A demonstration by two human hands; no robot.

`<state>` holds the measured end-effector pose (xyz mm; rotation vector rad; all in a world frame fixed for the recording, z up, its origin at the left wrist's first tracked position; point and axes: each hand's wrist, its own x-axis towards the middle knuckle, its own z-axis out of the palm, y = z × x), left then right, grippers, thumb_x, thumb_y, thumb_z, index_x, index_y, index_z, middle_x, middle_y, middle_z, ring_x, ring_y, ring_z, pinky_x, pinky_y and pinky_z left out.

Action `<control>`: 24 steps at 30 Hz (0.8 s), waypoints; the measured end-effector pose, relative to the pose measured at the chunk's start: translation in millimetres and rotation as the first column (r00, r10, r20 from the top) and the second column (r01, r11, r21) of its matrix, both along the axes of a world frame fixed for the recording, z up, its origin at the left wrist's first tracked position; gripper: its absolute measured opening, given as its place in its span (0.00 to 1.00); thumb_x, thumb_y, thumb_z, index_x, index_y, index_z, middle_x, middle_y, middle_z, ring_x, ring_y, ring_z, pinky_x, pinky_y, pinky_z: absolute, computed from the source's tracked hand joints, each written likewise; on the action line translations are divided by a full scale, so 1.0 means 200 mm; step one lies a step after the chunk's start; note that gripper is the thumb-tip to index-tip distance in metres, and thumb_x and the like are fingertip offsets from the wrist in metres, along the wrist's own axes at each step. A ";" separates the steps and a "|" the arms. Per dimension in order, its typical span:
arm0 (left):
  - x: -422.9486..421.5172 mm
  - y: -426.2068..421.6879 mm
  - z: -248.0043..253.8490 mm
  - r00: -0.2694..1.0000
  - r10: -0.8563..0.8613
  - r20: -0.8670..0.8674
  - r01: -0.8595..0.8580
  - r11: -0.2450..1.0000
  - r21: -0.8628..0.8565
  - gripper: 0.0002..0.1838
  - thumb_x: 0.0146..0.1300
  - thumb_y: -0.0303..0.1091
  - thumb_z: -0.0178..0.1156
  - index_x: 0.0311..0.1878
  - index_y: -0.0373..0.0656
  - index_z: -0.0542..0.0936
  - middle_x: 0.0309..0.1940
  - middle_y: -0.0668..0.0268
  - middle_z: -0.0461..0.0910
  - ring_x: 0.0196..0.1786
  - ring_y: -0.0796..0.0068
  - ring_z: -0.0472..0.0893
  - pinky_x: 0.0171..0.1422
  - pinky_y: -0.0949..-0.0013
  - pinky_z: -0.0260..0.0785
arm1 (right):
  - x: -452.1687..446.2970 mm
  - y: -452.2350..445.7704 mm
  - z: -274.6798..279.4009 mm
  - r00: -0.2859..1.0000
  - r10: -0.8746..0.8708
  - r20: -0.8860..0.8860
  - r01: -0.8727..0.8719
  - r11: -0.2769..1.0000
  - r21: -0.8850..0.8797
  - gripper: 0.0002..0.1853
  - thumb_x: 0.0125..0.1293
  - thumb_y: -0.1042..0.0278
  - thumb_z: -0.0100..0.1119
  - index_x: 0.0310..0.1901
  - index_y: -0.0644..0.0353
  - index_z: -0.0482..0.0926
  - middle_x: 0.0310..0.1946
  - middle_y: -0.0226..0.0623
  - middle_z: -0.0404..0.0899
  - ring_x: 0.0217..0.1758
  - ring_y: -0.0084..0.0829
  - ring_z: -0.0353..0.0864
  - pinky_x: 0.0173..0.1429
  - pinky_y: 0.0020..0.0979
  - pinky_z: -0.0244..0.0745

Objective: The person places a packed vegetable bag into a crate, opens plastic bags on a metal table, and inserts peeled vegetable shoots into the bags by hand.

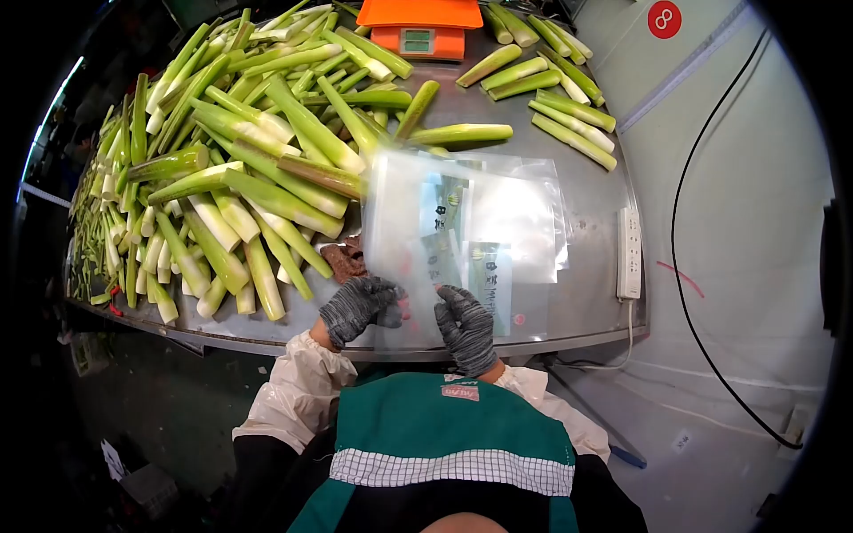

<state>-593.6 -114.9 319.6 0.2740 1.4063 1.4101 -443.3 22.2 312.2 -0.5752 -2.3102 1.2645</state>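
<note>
Both my hands wear grey knitted gloves and are at the table's front edge. My left hand (359,311) is closed on the lower left edge of a clear plastic bag (391,200). Beside it, my right hand (466,330) has its fingers curled at the same bag's lower edge and pinches it. The held bag is upright and slightly blurred. Under and behind it lie several flat clear printed bags (520,209), with green and blue labels. Left of the bags is a large heap of green and white stalks (267,160), which look like water bamboo shoots.
An orange scale (419,40) stands at the back of the metal table (591,306). More stalks (569,124) lie at the back right. A brown cloth (345,259) is near my left hand. A white power strip (629,253) runs along the right edge.
</note>
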 end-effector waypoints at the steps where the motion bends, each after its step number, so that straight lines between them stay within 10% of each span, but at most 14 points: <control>1: -0.01 0.00 0.00 0.993 -0.032 -0.117 0.033 0.999 0.005 0.10 0.59 0.29 0.52 0.39 0.30 0.73 0.30 0.58 0.76 0.29 0.68 0.80 0.35 0.72 0.75 | 0.00 0.00 0.00 1.000 0.003 0.003 -0.003 1.000 -0.031 0.13 0.53 0.71 0.56 0.42 0.62 0.75 0.38 0.47 0.75 0.38 0.43 0.76 0.40 0.33 0.72; 14: 0.05 0.15 0.10 0.955 0.113 -0.274 -0.130 0.991 -0.043 0.05 0.53 0.26 0.58 0.26 0.35 0.74 0.19 0.65 0.75 0.18 0.79 0.74 0.23 0.77 0.67 | -0.06 0.07 0.09 1.000 -0.012 0.011 0.015 0.964 -0.267 0.08 0.57 0.70 0.53 0.38 0.63 0.76 0.31 0.43 0.76 0.32 0.35 0.77 0.39 0.29 0.71; 18: -0.04 0.08 0.05 0.953 0.239 -0.187 -0.241 0.970 0.014 0.06 0.55 0.30 0.57 0.27 0.37 0.73 0.19 0.67 0.74 0.20 0.79 0.74 0.24 0.78 0.66 | 0.06 0.30 -0.04 0.950 -0.311 0.019 0.300 0.897 -0.324 0.08 0.59 0.69 0.54 0.37 0.62 0.76 0.28 0.33 0.76 0.30 0.21 0.73 0.37 0.24 0.70; 24: -0.08 0.00 -0.04 0.928 0.300 -0.221 -0.293 0.954 0.066 0.05 0.56 0.29 0.54 0.30 0.37 0.73 0.24 0.64 0.76 0.25 0.74 0.77 0.28 0.76 0.69 | 0.48 0.66 -0.30 0.745 -0.665 -0.048 0.646 0.702 0.299 0.07 0.59 0.73 0.52 0.38 0.62 0.74 0.27 0.29 0.74 0.24 0.18 0.71 0.31 0.21 0.69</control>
